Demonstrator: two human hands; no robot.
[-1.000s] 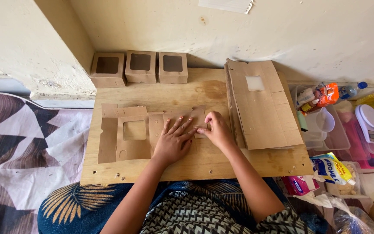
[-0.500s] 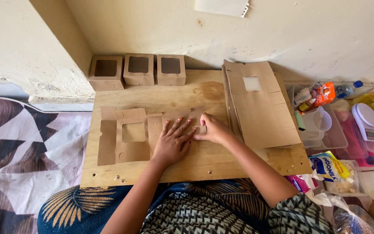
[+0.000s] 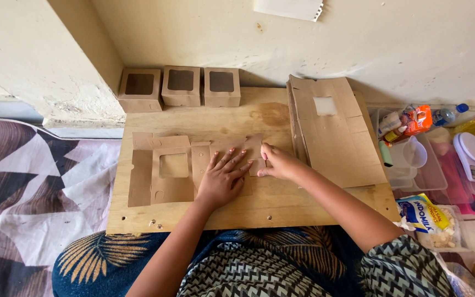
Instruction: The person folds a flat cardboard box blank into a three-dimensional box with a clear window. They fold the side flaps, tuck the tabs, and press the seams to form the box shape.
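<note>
We see a flat, unfolded kraft box blank (image 3: pixel 193 168) with a square window cut-out lying on the wooden board (image 3: pixel 248 212), and both hands are on its right-hand part. The left hand (image 3: pixel 222 180) lies palm down with its fingers spread wide and flat, pinning the cardboard; the window cut-out sits just beyond the little-finger side, to the left of that hand. The right hand (image 3: pixel 279 163) rests just beside the left fingertips, its fingers drawn narrow and curled, pinching the blank's right-hand flap at its edge.

Against half a second ago, the left hand lies in the same place with the same spread, while the right hand has slid slightly down and inward along the flap, closer to the left fingertips. The blank has not shifted on the board.

Just right of the right hand's knuckles lies a stack of flat box blanks (image 3: pixel 333 132), well clear of the left hand. Beyond the fingertips of both hands, against the wall, three folded window boxes (image 3: pixel 181 87) stand in a row. Farther right of the stack, a clear plastic container (image 3: pixel 413 165) sits off the board.
</note>
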